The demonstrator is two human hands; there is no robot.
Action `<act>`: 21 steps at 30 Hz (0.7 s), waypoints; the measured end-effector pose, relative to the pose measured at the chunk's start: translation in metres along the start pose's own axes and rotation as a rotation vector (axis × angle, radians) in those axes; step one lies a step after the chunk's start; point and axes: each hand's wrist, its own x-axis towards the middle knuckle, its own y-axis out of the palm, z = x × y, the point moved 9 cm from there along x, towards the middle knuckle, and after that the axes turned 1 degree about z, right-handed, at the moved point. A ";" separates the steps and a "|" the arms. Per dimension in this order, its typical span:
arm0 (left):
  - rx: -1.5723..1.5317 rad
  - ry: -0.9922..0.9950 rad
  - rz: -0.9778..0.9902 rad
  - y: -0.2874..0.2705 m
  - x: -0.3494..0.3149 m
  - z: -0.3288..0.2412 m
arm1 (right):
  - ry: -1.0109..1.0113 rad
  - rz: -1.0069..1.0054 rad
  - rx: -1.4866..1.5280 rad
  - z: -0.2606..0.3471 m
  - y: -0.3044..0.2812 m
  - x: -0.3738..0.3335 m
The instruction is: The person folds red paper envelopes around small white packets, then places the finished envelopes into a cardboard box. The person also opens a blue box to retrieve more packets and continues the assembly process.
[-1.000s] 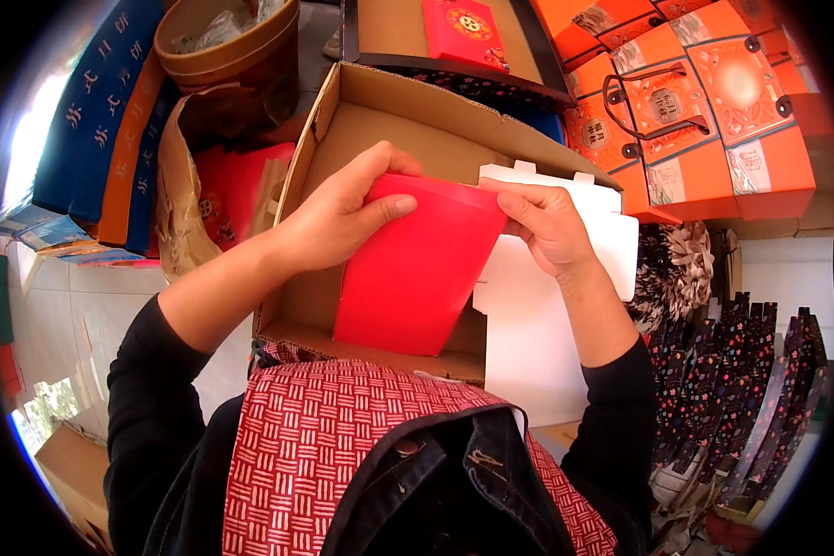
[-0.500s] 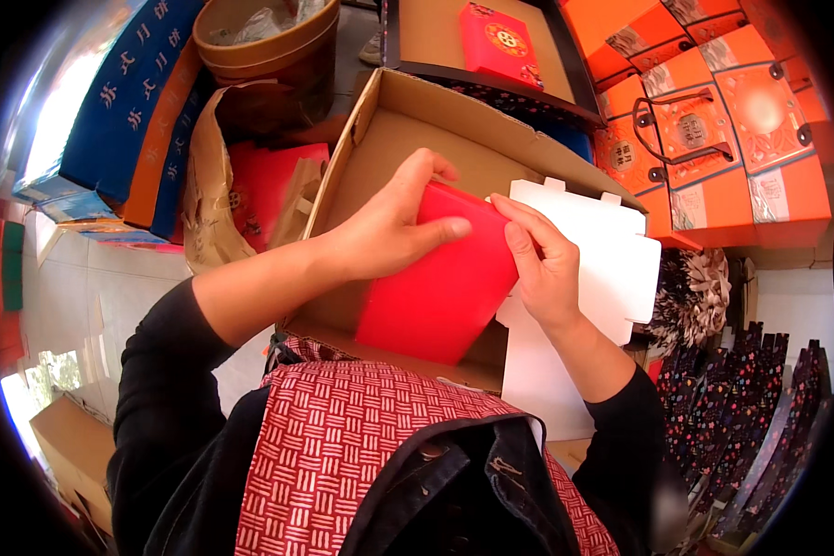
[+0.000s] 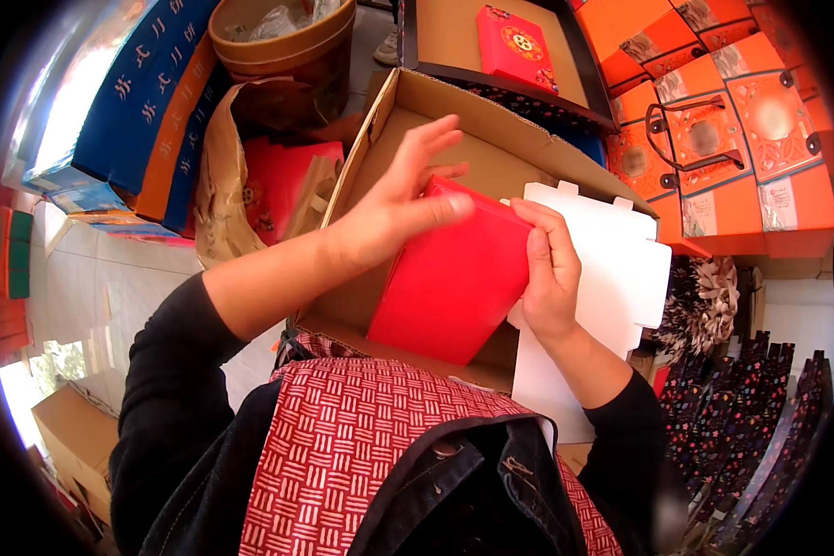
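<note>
A plain red box (image 3: 449,287) is tilted over a shallow cardboard tray (image 3: 519,130) in front of me. My right hand (image 3: 551,273) grips the box by its far right corner, thumb on the upper face and fingers along the edge. At the box's far left edge is my left hand (image 3: 408,190), its fingers spread and thumb stretched over the corner; whether the thumb touches the box I cannot tell. Under my right forearm, a flat white card blank (image 3: 612,269) with cut tabs lies across the tray's right side.
A printed red box (image 3: 517,48) lies in a black-rimmed tray at the back. Orange gift boxes (image 3: 704,139) are stacked at the right, blue cartons (image 3: 111,102) at the left. Behind an open paper bag (image 3: 221,185) stands a brown bucket (image 3: 283,42). Dark floral strips (image 3: 732,426) stand at the lower right.
My left hand has opened and lifted its fingers off the box's far edge. My right hand keeps its hold. The whole view has shifted slightly.
</note>
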 end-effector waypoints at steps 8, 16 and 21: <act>0.515 -0.148 0.086 0.003 0.000 0.011 | 0.036 -0.036 0.157 0.008 -0.003 -0.002; 0.473 -0.117 0.152 0.013 0.000 0.007 | -0.040 -0.001 0.268 -0.006 -0.036 -0.012; 0.502 -0.078 0.184 0.012 -0.001 0.010 | -0.028 0.063 0.234 -0.004 -0.029 -0.006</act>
